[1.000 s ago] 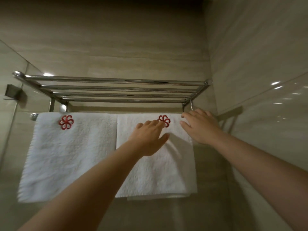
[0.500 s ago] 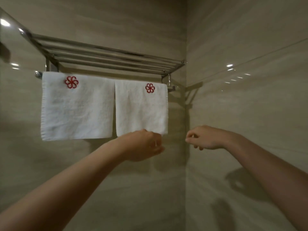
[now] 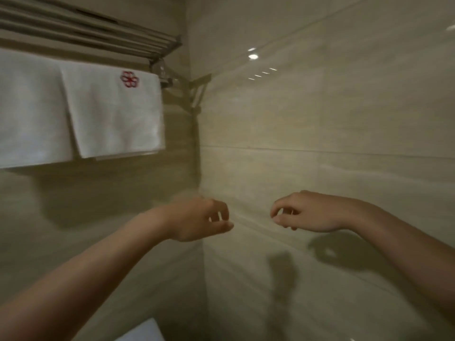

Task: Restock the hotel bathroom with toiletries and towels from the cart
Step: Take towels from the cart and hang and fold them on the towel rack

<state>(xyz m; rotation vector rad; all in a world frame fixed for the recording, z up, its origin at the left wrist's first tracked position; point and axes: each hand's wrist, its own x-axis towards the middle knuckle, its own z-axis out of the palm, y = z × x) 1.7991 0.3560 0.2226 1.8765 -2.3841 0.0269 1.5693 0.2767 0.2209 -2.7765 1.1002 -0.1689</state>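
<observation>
Both hands have dropped well below the towel rack (image 3: 98,28); left hand (image 3: 197,219) and right hand (image 3: 307,211) hang there, fingers (image 3: 216,227) loosely curled, holding nothing. Two towels (image 3: 115,114) hang beneath the rack, side by side. Risk: a careless left arm could brush them askew.

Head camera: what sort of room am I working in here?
Probably a hotel-style bathroom: glossy beige wall tiles meeting in a corner, a chrome towel rack fixed high on the wall, and two white towels hanging below it, one bearing a red embroidered emblem.
</observation>
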